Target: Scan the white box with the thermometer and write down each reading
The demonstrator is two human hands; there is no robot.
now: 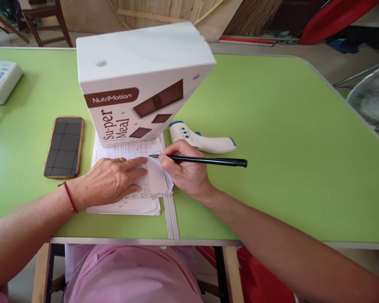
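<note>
My right hand (189, 170) grips a black pen (213, 160), its tip at the right part of a handwritten paper sheet (151, 181). Flat on the same sheet lies my left hand (115, 176), fingers stretched toward the pen tip and nothing held. Under the written sheet, more white paper (126, 207) sticks out at the front. A white box (145, 54) printed "NutriMotion Su-per Meal" stands on the papers' far part and hides it. Just beyond my right hand rests a white and blue infrared thermometer (205, 141).
A phone (64, 147) in a brown-edged case lies left of the papers. At the far left sits a white device (3, 82) with a cable. The green table (287, 147) has a metal seam by the papers; a chair (46, 19) stands behind it.
</note>
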